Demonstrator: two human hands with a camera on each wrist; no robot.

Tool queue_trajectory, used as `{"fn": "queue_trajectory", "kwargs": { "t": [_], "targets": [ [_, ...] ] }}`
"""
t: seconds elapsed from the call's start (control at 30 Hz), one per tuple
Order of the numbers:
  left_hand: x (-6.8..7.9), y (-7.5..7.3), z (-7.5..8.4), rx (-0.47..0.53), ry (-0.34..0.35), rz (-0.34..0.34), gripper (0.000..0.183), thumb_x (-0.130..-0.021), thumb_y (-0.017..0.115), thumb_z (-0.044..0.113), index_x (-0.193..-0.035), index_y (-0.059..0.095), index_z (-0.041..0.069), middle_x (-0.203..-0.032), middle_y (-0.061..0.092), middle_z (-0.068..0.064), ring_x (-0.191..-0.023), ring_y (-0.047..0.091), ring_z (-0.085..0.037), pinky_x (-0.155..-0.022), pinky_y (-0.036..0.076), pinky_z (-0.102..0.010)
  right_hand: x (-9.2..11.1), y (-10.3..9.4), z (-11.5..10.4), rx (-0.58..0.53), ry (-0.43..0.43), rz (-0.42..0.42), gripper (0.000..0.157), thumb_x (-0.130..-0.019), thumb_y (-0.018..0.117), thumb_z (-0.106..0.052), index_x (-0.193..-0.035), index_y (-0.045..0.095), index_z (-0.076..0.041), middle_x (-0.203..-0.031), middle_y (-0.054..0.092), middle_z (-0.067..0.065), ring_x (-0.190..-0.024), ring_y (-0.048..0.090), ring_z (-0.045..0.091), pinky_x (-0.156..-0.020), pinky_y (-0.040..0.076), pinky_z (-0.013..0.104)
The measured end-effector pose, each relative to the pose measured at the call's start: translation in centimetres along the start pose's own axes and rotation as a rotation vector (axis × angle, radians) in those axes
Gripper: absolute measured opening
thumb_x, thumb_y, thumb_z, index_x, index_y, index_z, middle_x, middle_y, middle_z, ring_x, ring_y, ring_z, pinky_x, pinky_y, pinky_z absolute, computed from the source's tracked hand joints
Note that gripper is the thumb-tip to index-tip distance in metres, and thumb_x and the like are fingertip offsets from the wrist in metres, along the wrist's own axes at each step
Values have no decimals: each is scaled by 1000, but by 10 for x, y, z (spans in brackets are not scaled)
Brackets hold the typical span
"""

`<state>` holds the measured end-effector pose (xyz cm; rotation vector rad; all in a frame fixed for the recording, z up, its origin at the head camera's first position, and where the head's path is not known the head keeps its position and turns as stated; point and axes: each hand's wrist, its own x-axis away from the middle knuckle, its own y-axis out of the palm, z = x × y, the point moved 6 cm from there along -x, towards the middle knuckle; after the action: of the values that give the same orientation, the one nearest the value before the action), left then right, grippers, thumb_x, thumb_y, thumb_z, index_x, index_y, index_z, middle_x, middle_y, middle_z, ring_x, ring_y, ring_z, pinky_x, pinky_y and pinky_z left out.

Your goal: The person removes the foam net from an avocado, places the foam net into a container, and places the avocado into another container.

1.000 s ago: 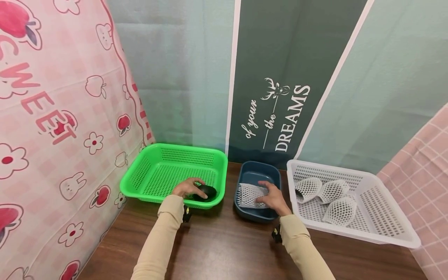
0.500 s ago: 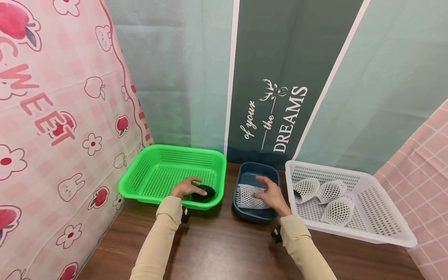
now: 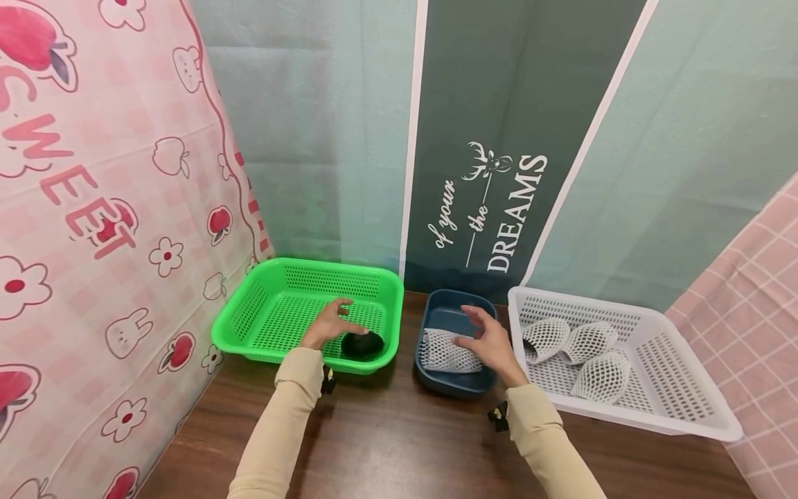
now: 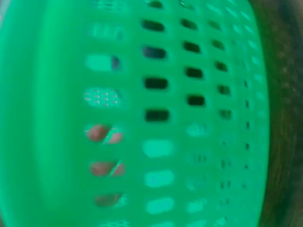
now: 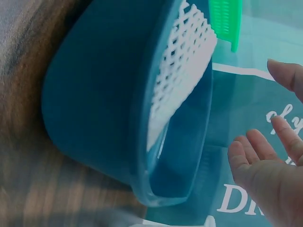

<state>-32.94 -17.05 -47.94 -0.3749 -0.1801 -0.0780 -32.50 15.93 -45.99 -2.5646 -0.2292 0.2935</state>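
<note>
A dark, rounded object (image 3: pixel 363 345) lay near the front right corner of a green basket (image 3: pixel 330 281), just below the thumb of a person's left hand (image 3: pixel 327 328). The hand's fingers and thumb stood apart, gripping nothing; whether the thumb tip brushed the object could not be told. In the left wrist view the basket's slotted plastic wall filled most of the frame, with parts of the hand glimpsed through the slots.

Beside it, white netting (image 3: pixel 449 351) with an open diamond mesh lay in a deep blue bin (image 3: pixel 454 317), smooth-walled and round-cornered. The right hand (image 3: pixel 495 350) hovered above, its thumb and fingers spread wide; the right wrist view showed the palm free of the mesh, which sloped inside the rim.

Farther right, a white basket (image 3: pixel 623 412) of perforated plastic held three bulging netted items (image 3: pixel 603 376), one of them showing a dark end. All three containers stood on a brown wood-grain table (image 3: pixel 399 443). Cream sleeves (image 3: pixel 283 416) were turned back at the cuffs. Behind hung a green curtain (image 3: pixel 318 138) in pale and dark panels, lettered "of your the DREAMS" beneath a deer's head, flanked by a pink fruit-and-flower print cloth (image 3: pixel 134 291) and a pink checked one (image 3: pixel 763 305).
</note>
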Motion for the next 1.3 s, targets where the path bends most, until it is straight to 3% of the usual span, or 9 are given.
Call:
{"fn": "queue_trajectory", "kwargs": {
  "t": [0.2, 0.4, 0.83, 0.97, 1.3],
  "targets": [
    [0, -2, 16, 10, 69, 95, 85, -76, 85, 18, -146, 38, 12, -142, 44, -18, -126, 43, -39, -94, 44, -52, 4, -14, -7, -26, 0, 9, 67, -81, 79, -10, -140, 48, -7, -143, 46, 18, -131, 42, 35, -103, 37, 52],
    [2, -1, 31, 48, 134, 140, 87, -75, 85, 28, -147, 37, 16, -141, 45, -14, -128, 43, -34, -95, 43, -51, 7, -26, -15, -33, -27, 22, 66, -82, 79, -10, -139, 48, -3, -142, 46, 20, -130, 42, 38, -103, 35, 53],
    [6, 9, 52, 124, 196, 277, 86, -75, 84, 37, -145, 39, 17, -139, 45, -9, -125, 45, -28, -93, 45, -47, 17, -51, -18, 14, -30, 78, 65, -82, 79, -11, -139, 48, -6, -140, 48, 20, -128, 45, 35, -103, 37, 51],
    [8, 14, 59, 121, 196, 279, 82, -78, 83, 35, -145, 40, 16, -138, 45, -10, -126, 45, -30, -94, 45, -47, 20, -59, -17, 13, -28, 100, 64, -83, 78, -12, -139, 48, -6, -139, 49, 19, -127, 45, 36, -103, 36, 52],
    [11, 31, 74, 118, 230, 206, 77, -80, 81, 27, -145, 40, 17, -142, 44, -13, -126, 44, -30, -96, 44, -48, 29, -81, -17, 4, -34, 141, 63, -85, 76, -12, -140, 47, -2, -139, 48, 21, -127, 46, 39, -101, 37, 54]
  ]
}}
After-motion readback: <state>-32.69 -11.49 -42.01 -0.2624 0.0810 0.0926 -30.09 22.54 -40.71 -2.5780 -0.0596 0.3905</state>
